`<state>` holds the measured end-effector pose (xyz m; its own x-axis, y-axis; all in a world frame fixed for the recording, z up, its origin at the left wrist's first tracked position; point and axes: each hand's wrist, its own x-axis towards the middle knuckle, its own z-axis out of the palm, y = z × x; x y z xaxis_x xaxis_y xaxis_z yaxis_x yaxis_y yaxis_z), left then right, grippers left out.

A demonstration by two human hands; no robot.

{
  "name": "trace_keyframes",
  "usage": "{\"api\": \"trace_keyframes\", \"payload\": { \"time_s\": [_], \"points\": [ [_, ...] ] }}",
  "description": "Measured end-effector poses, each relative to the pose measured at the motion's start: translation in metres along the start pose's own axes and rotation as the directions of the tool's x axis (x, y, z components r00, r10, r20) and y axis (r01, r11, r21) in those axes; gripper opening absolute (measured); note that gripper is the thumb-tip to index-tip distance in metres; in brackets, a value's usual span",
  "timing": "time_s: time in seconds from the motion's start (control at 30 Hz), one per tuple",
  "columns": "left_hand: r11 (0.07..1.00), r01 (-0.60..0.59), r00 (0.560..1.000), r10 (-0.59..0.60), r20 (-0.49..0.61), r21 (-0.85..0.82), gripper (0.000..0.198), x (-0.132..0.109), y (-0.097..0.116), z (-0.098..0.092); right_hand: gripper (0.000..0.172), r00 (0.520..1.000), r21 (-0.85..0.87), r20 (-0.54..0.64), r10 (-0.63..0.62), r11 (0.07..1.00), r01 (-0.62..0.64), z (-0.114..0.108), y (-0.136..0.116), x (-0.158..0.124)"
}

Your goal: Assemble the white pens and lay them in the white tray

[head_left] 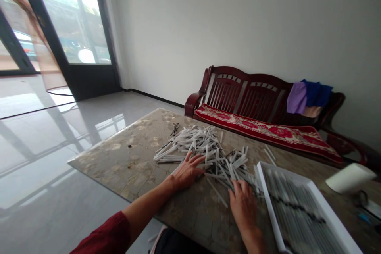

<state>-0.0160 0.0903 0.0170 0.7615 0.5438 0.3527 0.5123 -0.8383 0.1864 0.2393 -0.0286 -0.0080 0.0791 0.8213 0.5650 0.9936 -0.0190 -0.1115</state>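
Observation:
A loose heap of white pens (205, 149) lies spread across the marble table (131, 162). My left hand (187, 170) rests flat on the near edge of the heap, fingers spread and touching pens. At the heap's right end my right hand (242, 202) lies palm down on the table, fingers stretched toward the pens, beside a white tray (326, 206). The tray holds rows of pens laid side by side. Neither hand grips anything.
A pair of glasses (174, 129) lies at the table's far side. A white roll (349, 177) sits at the right by small dark items. Behind the table stands a dark wooden bench (247, 95) with a red cushion and clothes. Glossy floor and glass doors lie left.

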Motion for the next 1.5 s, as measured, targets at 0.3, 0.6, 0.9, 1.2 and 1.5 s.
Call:
{"api": "trace_keyframes", "payload": {
  "time_s": [0.3,0.6,0.9,1.2,1.5],
  "points": [
    [0.975,-0.183,0.98,0.191,0.052,-0.129,0.036,-0.039,0.074,0.0,0.015,0.995,-0.082,0.048,0.084,0.993,-0.08,-0.01,-0.006,0.003],
    [0.99,-0.074,0.997,0.072,-0.027,-0.118,0.029,0.008,0.061,0.03,0.037,0.952,0.211,0.052,0.303,0.928,-0.307,-0.021,-0.003,-0.003],
    [0.614,0.288,0.865,-0.497,-0.076,-0.735,0.023,0.008,0.09,0.035,0.03,0.874,0.704,0.205,0.441,0.554,-0.445,-0.014,-0.025,-0.033],
    [-0.049,0.231,0.69,-0.696,0.199,-0.972,0.042,-0.002,0.104,0.03,0.019,0.922,0.735,0.18,0.344,0.576,-0.358,-0.01,-0.037,-0.039],
    [-0.136,0.117,0.625,-0.759,0.179,-0.984,0.045,-0.005,0.104,0.028,0.022,0.966,0.258,0.175,0.192,0.938,-0.234,-0.021,-0.018,0.022]
  ]
}}
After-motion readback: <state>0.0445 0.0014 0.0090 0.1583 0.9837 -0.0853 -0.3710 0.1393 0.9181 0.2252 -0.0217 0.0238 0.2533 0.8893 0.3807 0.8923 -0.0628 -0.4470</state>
